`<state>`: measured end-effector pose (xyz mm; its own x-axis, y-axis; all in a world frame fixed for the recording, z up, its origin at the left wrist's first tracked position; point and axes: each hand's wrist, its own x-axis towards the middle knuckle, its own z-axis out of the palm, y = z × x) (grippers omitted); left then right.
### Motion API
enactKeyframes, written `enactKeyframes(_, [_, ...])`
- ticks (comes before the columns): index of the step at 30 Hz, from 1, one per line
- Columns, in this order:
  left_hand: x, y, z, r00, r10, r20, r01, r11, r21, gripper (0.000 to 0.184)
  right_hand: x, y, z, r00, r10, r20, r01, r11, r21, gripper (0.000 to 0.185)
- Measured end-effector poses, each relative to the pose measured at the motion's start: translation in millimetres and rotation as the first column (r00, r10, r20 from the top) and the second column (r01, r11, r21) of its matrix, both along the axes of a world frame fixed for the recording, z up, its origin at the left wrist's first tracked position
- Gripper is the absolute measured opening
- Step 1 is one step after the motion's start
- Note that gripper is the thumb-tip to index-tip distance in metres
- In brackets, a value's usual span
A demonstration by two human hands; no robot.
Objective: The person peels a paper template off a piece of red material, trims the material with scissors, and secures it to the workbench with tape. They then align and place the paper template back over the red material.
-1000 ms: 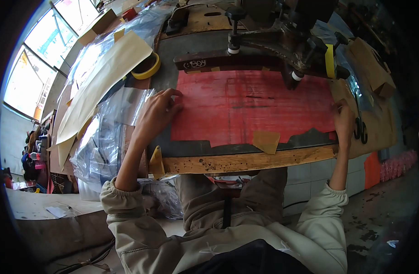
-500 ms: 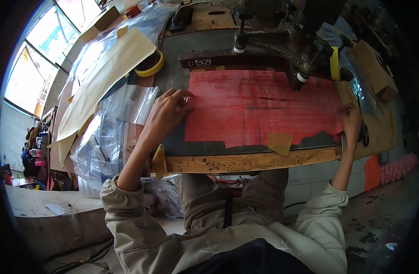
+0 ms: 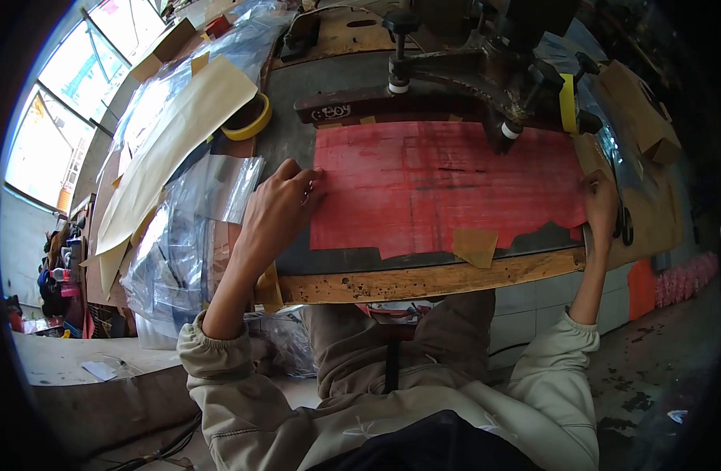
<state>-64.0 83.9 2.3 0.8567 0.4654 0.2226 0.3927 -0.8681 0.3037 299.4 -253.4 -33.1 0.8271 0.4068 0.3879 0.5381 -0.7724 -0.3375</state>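
Note:
A wide red sheet point(image 3: 447, 188) with dark streaks lies on the dark work surface, its lower edge ragged towards the right. My left hand point(image 3: 282, 202) is closed at the sheet's left edge, fingertips pinching it. At the opposite edge, my right hand point(image 3: 602, 206) has its fingers curled onto the right end of the sheet; part of the grip is hidden. A piece of tan tape point(image 3: 476, 246) sticks to the sheet's lower edge. Behind the sheet runs a dark bar point(image 3: 360, 108) with white lettering, below a metal bracket point(image 3: 447, 67) with knobs.
A yellow tape roll point(image 3: 249, 119) sits behind my left hand. Cream paper point(image 3: 180, 145) and clear plastic bags point(image 3: 176, 235) cover the left side. Scissors point(image 3: 627, 224) lie right of my right hand, near a cardboard box point(image 3: 641, 110). A wooden strip point(image 3: 423, 276) edges the table front.
My left fingers have closed in on the sheet's left edge. My right hand stays at the right edge. The whole view has shifted slightly.

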Motion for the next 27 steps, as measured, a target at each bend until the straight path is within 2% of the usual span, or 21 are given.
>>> enactKeyframes(5, [-0.5, -8.1, 3.1, 0.999, 0.030, -0.043, -0.026, 0.994, 0.107, 0.024, -6.2, 2.6, 5.6, 1.000, -0.003, -0.010, 0.003, 1.000, 0.001, 0.014])
enactKeyframes(11, [-1.7, -8.5, 3.4, 0.998, 0.046, -0.053, -0.041, 0.996, 0.082, 0.024, -12.1, 6.1, 10.7, 0.998, -0.031, -0.061, 0.028, 0.999, -0.037, 0.015])
enactKeyframes(14, [-1.3, -9.8, 5.5, 0.996, 0.056, -0.072, -0.047, 0.992, 0.119, 0.025, -12.2, 6.6, 8.4, 0.999, -0.002, -0.046, 0.002, 1.000, -0.012, 0.017])
enactKeyframes(20, [-1.6, -14.7, 11.3, 0.993, 0.090, -0.071, -0.086, 0.995, 0.054, 0.025, -22.3, 10.3, 13.1, 0.999, 0.028, -0.020, -0.027, 0.999, 0.017, 0.019])
enactKeyframes(23, [-1.6, -13.4, 12.5, 0.996, 0.070, -0.059, -0.070, 0.998, -0.004, 0.023, -16.0, 2.8, 10.8, 0.996, 0.047, -0.078, -0.038, 0.994, 0.107, 0.019])
enactKeyframes(24, [-1.8, -12.4, 13.4, 0.996, 0.060, -0.065, -0.061, 0.998, -0.025, 0.024, -25.0, 2.4, 21.9, 0.991, -0.017, -0.133, 0.028, 0.996, 0.083, 0.019])
enactKeyframes(27, [-8.9, -4.3, 11.8, 0.999, -0.007, -0.038, 0.005, 0.998, -0.057, 0.028, -52.9, -9.4, 30.4, 0.997, -0.072, 0.001, 0.069, 0.961, 0.267, 0.020])
